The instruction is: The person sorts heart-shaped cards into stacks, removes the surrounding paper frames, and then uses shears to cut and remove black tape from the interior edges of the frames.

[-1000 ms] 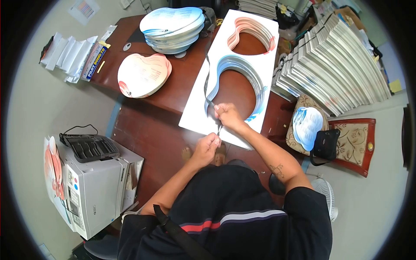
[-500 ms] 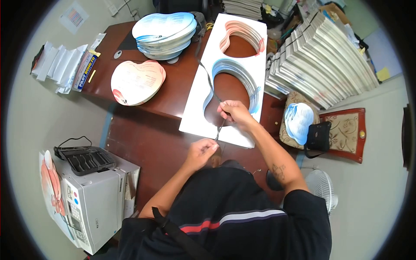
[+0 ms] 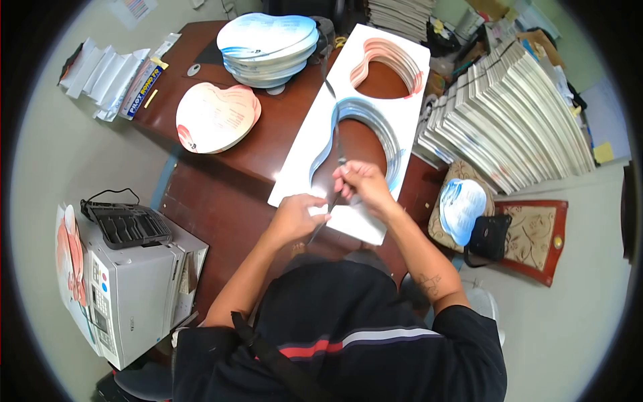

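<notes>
1. Black strap [image 3: 337,134] lies along the white boards [image 3: 358,221] on the desk [image 3: 268,137], crossing the edge of the blue-rimmed cut-out and running down to the hands at the near end.
2. Right hand [image 3: 365,184]: thumb and fingers closed on the strap over the cut-out. Left hand [image 3: 298,214]: fingertips beside the strap's lower length, just past the right hand; I cannot tell whether they pinch it or only touch it.
3. Judging by the posture, the step in hand is working the strap's near end. The next move seems to call for a firm right-hand hold, while the left gets a sure grip on the loose length.
4. Hard to make out: the contact between strap and left fingertips, any buckle or join there, and where the loose end stops against the dark floor. The boards' underside is hidden, so whether the strap passes beneath them is unclear.
5. Cut off or covered: the fan [image 3: 483,301] sits largely behind the right sleeve [image 3: 472,345].
</notes>
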The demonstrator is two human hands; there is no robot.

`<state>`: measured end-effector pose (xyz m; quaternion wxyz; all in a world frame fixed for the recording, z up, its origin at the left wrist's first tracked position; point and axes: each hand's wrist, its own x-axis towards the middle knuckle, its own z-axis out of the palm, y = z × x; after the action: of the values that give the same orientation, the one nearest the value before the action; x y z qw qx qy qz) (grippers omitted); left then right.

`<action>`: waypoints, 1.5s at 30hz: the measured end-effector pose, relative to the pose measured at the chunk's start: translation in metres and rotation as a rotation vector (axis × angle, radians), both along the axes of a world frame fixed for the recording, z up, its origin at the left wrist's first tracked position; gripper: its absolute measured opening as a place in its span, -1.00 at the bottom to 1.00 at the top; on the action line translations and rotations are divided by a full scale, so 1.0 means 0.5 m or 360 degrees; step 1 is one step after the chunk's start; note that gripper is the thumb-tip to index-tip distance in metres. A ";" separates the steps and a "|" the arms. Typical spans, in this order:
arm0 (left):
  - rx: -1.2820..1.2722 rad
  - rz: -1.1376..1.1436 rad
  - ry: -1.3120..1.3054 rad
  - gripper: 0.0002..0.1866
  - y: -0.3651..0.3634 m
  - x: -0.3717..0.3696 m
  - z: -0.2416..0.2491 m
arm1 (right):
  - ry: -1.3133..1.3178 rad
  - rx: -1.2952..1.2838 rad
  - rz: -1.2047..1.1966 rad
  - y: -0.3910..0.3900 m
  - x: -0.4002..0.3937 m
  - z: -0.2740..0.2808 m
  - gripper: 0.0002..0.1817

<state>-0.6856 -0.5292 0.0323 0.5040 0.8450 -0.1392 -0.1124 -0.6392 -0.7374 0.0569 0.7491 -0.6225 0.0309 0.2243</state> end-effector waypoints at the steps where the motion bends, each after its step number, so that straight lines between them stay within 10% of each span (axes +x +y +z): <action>1: 0.0012 0.0032 -0.0024 -0.71 -0.016 -0.004 0.005 | -0.0045 0.0016 0.0108 -0.003 0.011 -0.013 -0.78; 9: 0.0154 0.0828 0.0021 -0.89 -0.105 -0.037 -0.017 | -0.0908 -0.0270 0.0500 -0.087 0.032 -0.023 -0.63; 20: 0.0113 0.1087 0.0089 -0.90 -0.125 -0.040 -0.021 | -0.0724 -0.0423 0.0271 -0.300 0.219 -0.022 -0.84; 31: 0.0095 0.1643 0.0297 -0.93 -0.187 -0.015 0.012 | -0.1274 -0.0488 -0.0169 -0.364 1.024 0.071 -0.83; 38: -0.0061 0.2141 0.0410 -0.95 -0.236 -0.014 0.002 | -0.1668 -0.1528 0.1104 -0.244 1.383 -0.056 -0.85; 45: -0.0069 0.2333 0.0519 -0.98 -0.253 0.013 0.010 | -0.1105 -0.1297 0.1756 -0.160 1.438 -0.213 -0.69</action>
<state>-0.6791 -0.6559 0.0374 0.4806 0.6837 0.5333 0.1311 0.0799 -0.8172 -0.0499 0.2068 -0.8094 -0.4409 0.3282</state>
